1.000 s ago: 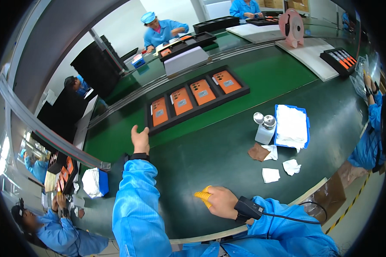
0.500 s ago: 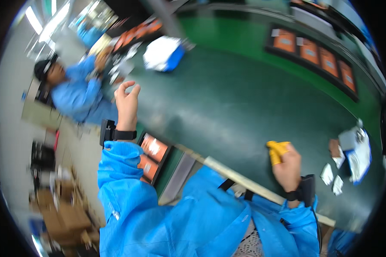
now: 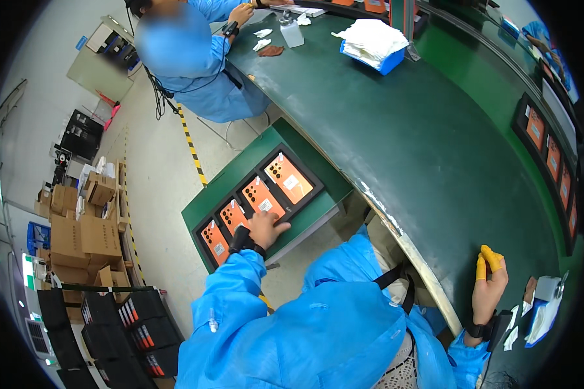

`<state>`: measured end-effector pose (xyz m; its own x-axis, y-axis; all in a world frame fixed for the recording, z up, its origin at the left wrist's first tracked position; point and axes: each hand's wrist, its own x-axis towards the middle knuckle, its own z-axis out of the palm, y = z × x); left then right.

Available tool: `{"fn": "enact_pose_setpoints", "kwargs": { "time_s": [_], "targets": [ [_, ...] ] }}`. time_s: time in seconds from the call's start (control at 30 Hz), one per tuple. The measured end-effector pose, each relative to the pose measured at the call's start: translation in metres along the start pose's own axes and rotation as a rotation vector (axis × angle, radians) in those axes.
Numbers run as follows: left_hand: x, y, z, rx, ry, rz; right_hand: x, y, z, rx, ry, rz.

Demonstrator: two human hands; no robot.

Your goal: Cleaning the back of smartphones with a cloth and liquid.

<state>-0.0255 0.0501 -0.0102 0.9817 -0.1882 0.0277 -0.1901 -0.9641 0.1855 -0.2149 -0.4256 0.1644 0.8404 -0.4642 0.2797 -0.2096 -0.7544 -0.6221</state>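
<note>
Low at the worker's left, a black tray (image 3: 305, 198) carrying four orange phone-shaped pieces (image 3: 291, 180), one to a compartment, rests on a green side bench (image 3: 227, 183). The left hand (image 3: 264, 230) is at the tray's near rim, by the lower ends of the middle pieces, thumb spread from the fingers; whether they grip the rim cannot be told. Well apart, at the main bench (image 3: 402, 136), the right hand (image 3: 488, 292) shows loosely bent fingers, two in yellow covers (image 3: 492, 258) with a narrow gap between, nothing visible in them. White scraps (image 3: 511, 338) lie near it. One-sided handling looks the chief risk: a lift from the near rim alone could tilt the tray and let pieces slide, stray fingertip pressure could smudge or shift one, and a careless swing could knock the tray's corner against the main bench's worn edge.
</note>
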Motion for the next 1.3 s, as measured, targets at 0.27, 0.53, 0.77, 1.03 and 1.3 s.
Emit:
{"fn": "enact_pose_setpoints", "kwargs": {
  "time_s": [0.27,0.53,0.77,1.03,1.3],
  "targets": [
    [0.008,0.001,0.036,0.014,-0.04,0.004,-0.014,-0.059,0.025,0.24,-0.05,-0.008],
    [-0.056,0.008,0.029,-0.059,-0.032,0.3,-0.021,-0.119,0.123,0.263,-0.572,-0.326],
    [-0.071,-0.075,-0.003,-0.152,0.332,-0.329,-0.029,-0.082,0.248,0.056,-0.696,-0.199],
    [-0.15,-0.22,0.029,-0.237,0.19,-1.403,-0.035,-0.06,0.344,0.07,-0.948,0.136],
    [-0.136,-0.228,0.001,-0.7,0.117,-1.345,-0.024,-0.128,0.311,0.164,-0.674,0.145]
  ]
}}
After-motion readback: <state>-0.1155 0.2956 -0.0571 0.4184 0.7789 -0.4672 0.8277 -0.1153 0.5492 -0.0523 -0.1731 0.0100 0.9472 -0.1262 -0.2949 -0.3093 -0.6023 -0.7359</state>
